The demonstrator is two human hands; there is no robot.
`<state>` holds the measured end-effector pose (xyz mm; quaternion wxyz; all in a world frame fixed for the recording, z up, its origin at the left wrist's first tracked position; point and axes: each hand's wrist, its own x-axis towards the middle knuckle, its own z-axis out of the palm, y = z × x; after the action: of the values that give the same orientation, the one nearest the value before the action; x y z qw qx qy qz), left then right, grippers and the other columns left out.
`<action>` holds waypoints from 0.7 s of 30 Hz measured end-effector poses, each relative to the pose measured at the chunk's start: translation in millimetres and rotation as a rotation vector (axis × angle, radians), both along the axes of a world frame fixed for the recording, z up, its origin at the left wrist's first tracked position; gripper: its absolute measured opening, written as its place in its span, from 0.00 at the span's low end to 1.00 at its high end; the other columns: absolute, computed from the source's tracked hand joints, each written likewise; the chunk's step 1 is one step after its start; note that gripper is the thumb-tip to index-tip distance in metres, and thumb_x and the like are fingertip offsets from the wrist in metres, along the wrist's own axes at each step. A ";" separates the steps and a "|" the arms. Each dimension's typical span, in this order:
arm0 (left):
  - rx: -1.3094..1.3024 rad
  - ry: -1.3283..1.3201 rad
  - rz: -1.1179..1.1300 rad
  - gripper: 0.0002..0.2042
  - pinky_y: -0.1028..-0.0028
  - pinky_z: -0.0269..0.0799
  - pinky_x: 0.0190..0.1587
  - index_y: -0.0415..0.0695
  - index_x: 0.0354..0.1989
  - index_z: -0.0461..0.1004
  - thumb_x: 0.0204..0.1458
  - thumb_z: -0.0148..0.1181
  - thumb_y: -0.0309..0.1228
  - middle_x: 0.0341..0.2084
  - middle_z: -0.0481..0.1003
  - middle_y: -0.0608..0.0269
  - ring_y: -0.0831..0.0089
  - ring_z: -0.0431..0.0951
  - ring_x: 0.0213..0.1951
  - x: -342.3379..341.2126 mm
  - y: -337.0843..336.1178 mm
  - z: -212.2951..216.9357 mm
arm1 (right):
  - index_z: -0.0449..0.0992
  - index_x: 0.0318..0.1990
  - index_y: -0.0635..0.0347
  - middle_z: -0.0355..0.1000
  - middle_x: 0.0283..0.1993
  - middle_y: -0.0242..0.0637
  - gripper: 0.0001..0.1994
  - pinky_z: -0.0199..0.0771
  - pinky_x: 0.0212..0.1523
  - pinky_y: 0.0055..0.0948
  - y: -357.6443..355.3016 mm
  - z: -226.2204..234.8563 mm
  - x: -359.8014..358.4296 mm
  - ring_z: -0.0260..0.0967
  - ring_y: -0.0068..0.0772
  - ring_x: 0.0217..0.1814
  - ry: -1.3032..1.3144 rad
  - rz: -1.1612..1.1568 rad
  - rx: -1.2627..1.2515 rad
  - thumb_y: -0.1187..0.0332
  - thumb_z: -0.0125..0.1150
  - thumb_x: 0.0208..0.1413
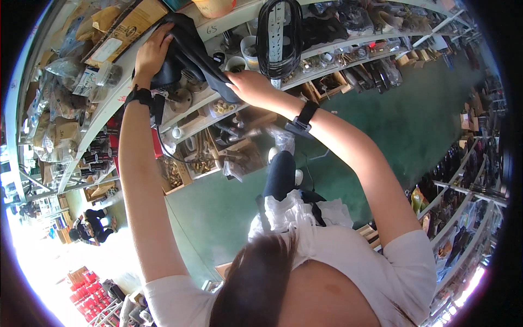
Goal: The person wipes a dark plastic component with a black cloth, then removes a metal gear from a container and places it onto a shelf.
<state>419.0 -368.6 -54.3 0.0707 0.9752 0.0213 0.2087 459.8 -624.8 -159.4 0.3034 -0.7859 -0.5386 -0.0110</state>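
A black, limp, folded piece of sheet material (190, 46), perhaps rubber or cloth, hangs over the shelf edge in front of me. My left hand (153, 53) is closed on its upper left side, fingers lying over the dark surface. Lower down on the right, my right hand (246, 87) pinches the piece's edge between thumb and fingers. The material stretches between both hands and hides part of the shelf behind it. Whether it is a bag or a cover, I cannot tell.
Left of the piece lies a cardboard box (122, 32) beside bagged parts. A coil of black cable (279, 38) hangs on the shelf post to the right. Wooden bins of metal fittings (204, 155) stand below. Green floor (376, 131) runs between shelves. Someone in dark clothes (93, 226) is at far left.
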 end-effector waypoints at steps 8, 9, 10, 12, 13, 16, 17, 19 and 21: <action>-0.036 0.017 0.061 0.16 0.67 0.63 0.49 0.52 0.51 0.64 0.54 0.43 0.38 0.50 0.66 0.61 0.60 0.65 0.50 -8.1 -1.8 1.6 | 0.70 0.39 0.58 0.66 0.17 0.40 0.10 0.66 0.20 0.36 5.0 10.1 0.6 0.66 0.39 0.21 -0.143 0.053 0.003 0.69 0.48 0.50; -0.044 0.015 0.056 0.16 0.67 0.63 0.49 0.52 0.51 0.64 0.54 0.43 0.38 0.50 0.66 0.61 0.61 0.65 0.50 -6.9 -3.3 1.2 | 0.71 0.39 0.58 0.67 0.17 0.41 0.09 0.66 0.21 0.37 6.7 14.1 1.2 0.66 0.39 0.21 -0.179 0.075 0.015 0.69 0.49 0.50; -0.021 -0.002 0.052 0.16 0.68 0.63 0.49 0.52 0.51 0.65 0.54 0.44 0.38 0.50 0.66 0.61 0.62 0.65 0.51 -3.4 -5.6 0.3 | 0.71 0.36 0.58 0.67 0.18 0.40 0.08 0.66 0.21 0.37 5.3 18.6 3.6 0.66 0.40 0.21 -0.148 0.089 -0.044 0.68 0.50 0.50; -0.055 -0.013 0.022 0.16 0.68 0.63 0.49 0.51 0.50 0.65 0.53 0.44 0.36 0.49 0.66 0.61 0.61 0.65 0.51 -2.4 -10.4 2.6 | 0.71 0.35 0.58 0.69 0.21 0.38 0.09 0.67 0.25 0.37 8.1 29.2 8.8 0.67 0.40 0.26 -0.157 0.180 -0.079 0.64 0.52 0.49; -0.066 -0.016 0.036 0.16 0.67 0.63 0.49 0.50 0.50 0.65 0.53 0.45 0.36 0.49 0.66 0.60 0.61 0.65 0.51 -2.9 -12.7 3.1 | 0.71 0.35 0.57 0.70 0.23 0.37 0.10 0.67 0.27 0.38 10.4 36.4 12.4 0.68 0.40 0.28 -0.205 0.229 -0.103 0.62 0.52 0.49; -0.089 -0.011 0.055 0.16 0.67 0.63 0.49 0.49 0.50 0.65 0.53 0.45 0.34 0.49 0.66 0.59 0.59 0.65 0.50 -5.4 -16.9 2.2 | 0.72 0.35 0.56 0.70 0.27 0.38 0.12 0.67 0.31 0.38 13.6 73.1 21.2 0.67 0.39 0.32 -0.282 0.285 -0.068 0.59 0.54 0.48; -0.083 0.003 0.059 0.15 0.66 0.62 0.49 0.49 0.50 0.65 0.53 0.45 0.33 0.50 0.65 0.58 0.58 0.65 0.50 -7.7 -15.6 3.0 | 0.71 0.37 0.58 0.69 0.29 0.39 0.13 0.67 0.33 0.37 13.6 88.2 23.4 0.67 0.41 0.34 -0.141 0.266 0.100 0.59 0.55 0.47; -0.106 -0.003 0.063 0.16 0.66 0.62 0.50 0.48 0.50 0.65 0.52 0.45 0.32 0.50 0.65 0.58 0.58 0.64 0.51 -11.0 -14.1 0.3 | 0.69 0.40 0.59 0.68 0.31 0.40 0.15 0.67 0.37 0.36 16.1 119.3 36.1 0.66 0.42 0.36 -0.114 0.187 0.428 0.63 0.58 0.46; -0.085 -0.024 0.085 0.16 0.66 0.62 0.51 0.48 0.50 0.65 0.52 0.46 0.32 0.51 0.65 0.59 0.60 0.63 0.53 -14.9 -17.6 -2.7 | 0.66 0.44 0.60 0.68 0.37 0.41 0.18 0.67 0.39 0.36 17.5 144.8 54.0 0.66 0.43 0.39 -0.245 0.004 0.478 0.67 0.59 0.45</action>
<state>404.1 -386.1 -57.0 0.1032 0.9670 0.0708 0.2221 513.8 -607.3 -14.6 0.4130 -0.6837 -0.5549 -0.2326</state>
